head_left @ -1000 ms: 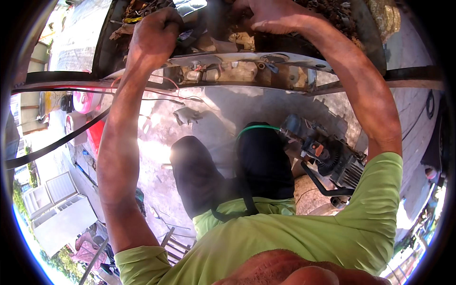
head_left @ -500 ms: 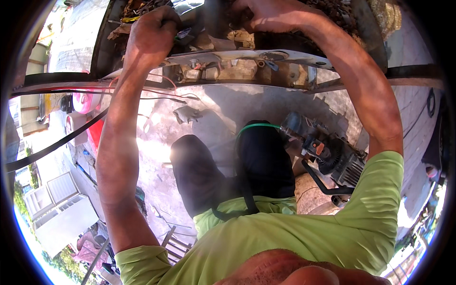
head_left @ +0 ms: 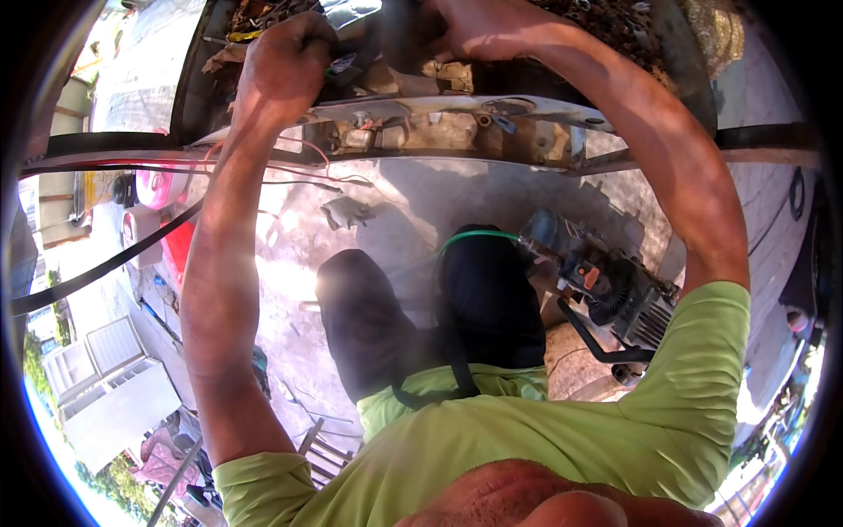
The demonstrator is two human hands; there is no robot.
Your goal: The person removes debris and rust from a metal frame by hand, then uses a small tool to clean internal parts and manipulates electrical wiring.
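Observation:
Both my arms reach up to a frame-like work surface at the top of the head view. My left hand (head_left: 285, 66) is closed in a fist at the left side of a dark, blurred piece (head_left: 399, 39); what it grips is hidden. On the other side of that piece my right hand (head_left: 483, 31) has its fingers curled, partly out of the picture, and their hold cannot be made out. Brown scraps (head_left: 606, 22) lie about both hands. A pale metal rail (head_left: 421, 105) runs crosswise just below them.
A dark machine with cooling fins (head_left: 645, 325) and a green hose (head_left: 479, 231) stands by my right knee. Between my arms a crumpled grey rag or glove (head_left: 345, 212) lies on the concrete floor. A black cable (head_left: 105, 268) and red wires (head_left: 294, 171) cross at left, near white furniture (head_left: 123, 413).
My right hand has shifted slightly to the left and up. My left hand has moved very little and remains closed.

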